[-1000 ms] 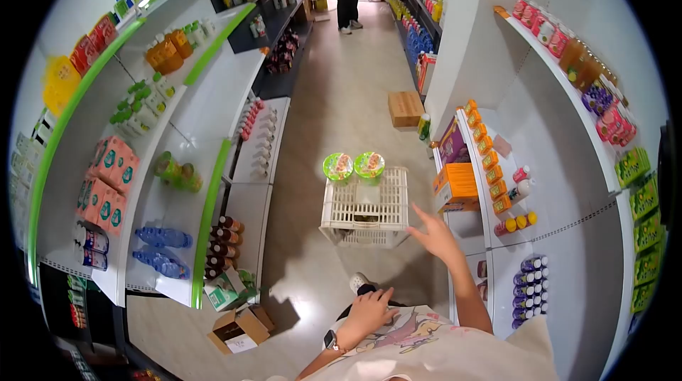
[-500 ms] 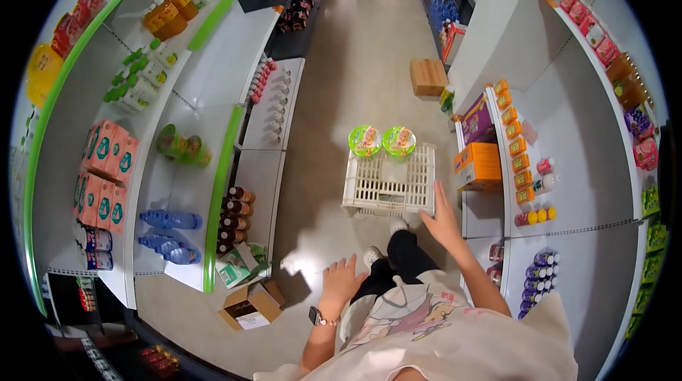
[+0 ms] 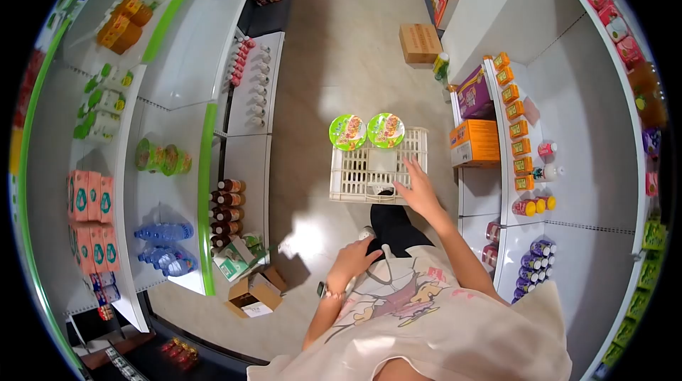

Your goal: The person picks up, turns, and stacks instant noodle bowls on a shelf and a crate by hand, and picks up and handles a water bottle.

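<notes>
A white slatted plastic crate (image 3: pixel 383 161) stands on the floor in front of my legs. On its far side rest two round tubs with green printed lids, the left tub (image 3: pixel 347 132) beside the right tub (image 3: pixel 386 130). My right hand (image 3: pixel 420 192) is over the crate's near right corner, fingers spread and holding nothing; whether it touches the crate I cannot tell. Lower down, my left hand (image 3: pixel 354 260) is by my thigh and shirt hem, its fingers stretched out with nothing in them.
Shelves with bottles and pink boxes (image 3: pixel 92 196) line the left. Orange boxes (image 3: pixel 474 143) and purple-capped bottles (image 3: pixel 536 264) are on the right. A cardboard box (image 3: pixel 420 43) sits farther up the aisle; an opened carton (image 3: pixel 253 297) lies on the floor at left.
My view has moved forward and tilted down, so the crate sits slightly left. My right hand has shifted left over the crate's corner; my left hand has come in closer to my body.
</notes>
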Demonstrator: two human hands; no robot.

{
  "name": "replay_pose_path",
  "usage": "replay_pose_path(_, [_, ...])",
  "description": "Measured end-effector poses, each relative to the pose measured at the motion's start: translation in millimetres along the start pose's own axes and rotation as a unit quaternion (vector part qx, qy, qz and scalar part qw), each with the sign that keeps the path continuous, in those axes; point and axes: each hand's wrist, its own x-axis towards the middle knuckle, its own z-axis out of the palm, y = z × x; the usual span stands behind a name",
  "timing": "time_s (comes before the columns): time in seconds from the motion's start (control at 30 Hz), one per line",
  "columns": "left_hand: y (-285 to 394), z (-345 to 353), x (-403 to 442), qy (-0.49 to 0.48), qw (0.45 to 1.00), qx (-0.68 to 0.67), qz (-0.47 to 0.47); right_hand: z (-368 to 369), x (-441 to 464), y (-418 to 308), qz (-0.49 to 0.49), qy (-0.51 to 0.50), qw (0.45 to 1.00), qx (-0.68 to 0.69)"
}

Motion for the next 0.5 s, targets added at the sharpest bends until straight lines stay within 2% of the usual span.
replay_pose_path(0.03, [-8.6,7.0,26.2,-0.029,0.998,-0.059,0.008,2.7,14.9,9.7,0.001,0.000,1.000,0.021])
replay_pose_path(0.07, [-17.8,16.2,53.9,-0.019,0.990,-0.138,0.028,10.2,31.7,29.0,0.007,-0.008,0.999,0.051])
replay_pose_path(0.17, [-62.4,47.9,140.2,-0.078,0.993,-0.083,-0.007,31.7,69.9,87.3,0.112,-0.094,0.989,0.038])
replay_pose_path(0.2, [-76.0,54.2,177.0,-0.175,0.950,-0.254,-0.038,47.2,81.1,114.4,0.160,-0.116,0.980,0.008])
replay_pose_path(0.23, [-57.9,32.0,179.4,-0.150,0.817,-0.511,-0.223,45.0,94.3,123.5,0.159,-0.105,0.982,0.003])
replay_pose_path(0.3, [-80.9,25.1,234.1,-0.181,0.595,-0.750,-0.227,50.8,118.8,134.7,0.155,-0.090,0.984,-0.004])
replay_pose_path(0.37, [-60.9,-1.7,264.3,0.008,0.617,-0.737,-0.277,46.0,157.1,128.7,0.149,-0.056,0.987,0.026])
replay_pose_path(0.4, [-58.0,-13.5,276.9,0.006,0.646,-0.720,-0.252,45.1,178.5,130.5,0.136,-0.049,0.989,0.024])
replay_pose_path(0.5, [-59.9,-22.4,322.1,0.020,0.623,-0.734,-0.270,51.8,236.9,155.1,0.131,-0.071,0.989,0.014])
